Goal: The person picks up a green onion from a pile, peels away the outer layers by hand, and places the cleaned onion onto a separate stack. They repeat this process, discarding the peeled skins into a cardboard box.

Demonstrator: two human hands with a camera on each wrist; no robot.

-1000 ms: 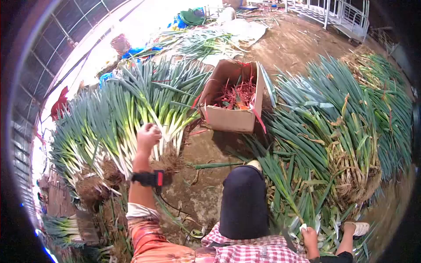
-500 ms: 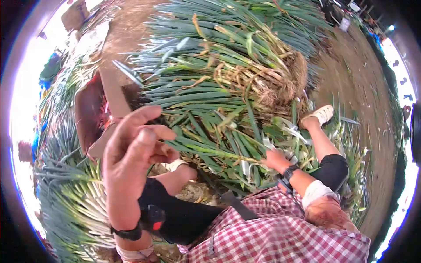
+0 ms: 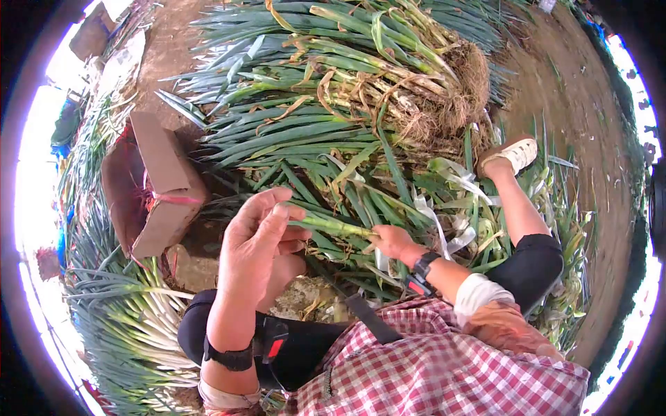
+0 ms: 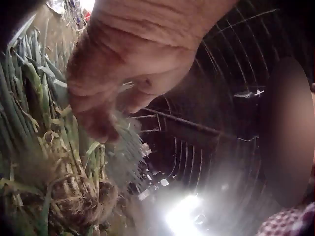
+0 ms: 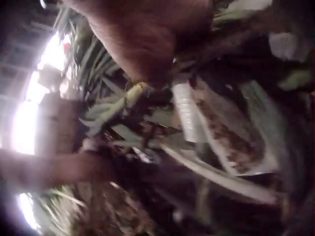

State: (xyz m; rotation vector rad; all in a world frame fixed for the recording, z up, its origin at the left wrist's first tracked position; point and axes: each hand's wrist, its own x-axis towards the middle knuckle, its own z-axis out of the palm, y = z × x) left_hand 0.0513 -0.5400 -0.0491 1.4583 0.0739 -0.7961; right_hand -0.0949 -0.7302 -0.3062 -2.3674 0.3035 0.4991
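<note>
Leek (image 3: 338, 227), end in right hand (image 3: 394, 243)

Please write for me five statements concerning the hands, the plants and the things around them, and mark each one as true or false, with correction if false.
1. The right hand grips a green stalk. True.
2. The left hand wears a glove. False: the left hand is bare.
3. In the head view, a cardboard box is on the left side. True.
4. All the roots are cut off. False: brown roots show on the leek-like plants.
5. The person's clothing is plain green. False: a red-and-white checked garment shows.
</note>
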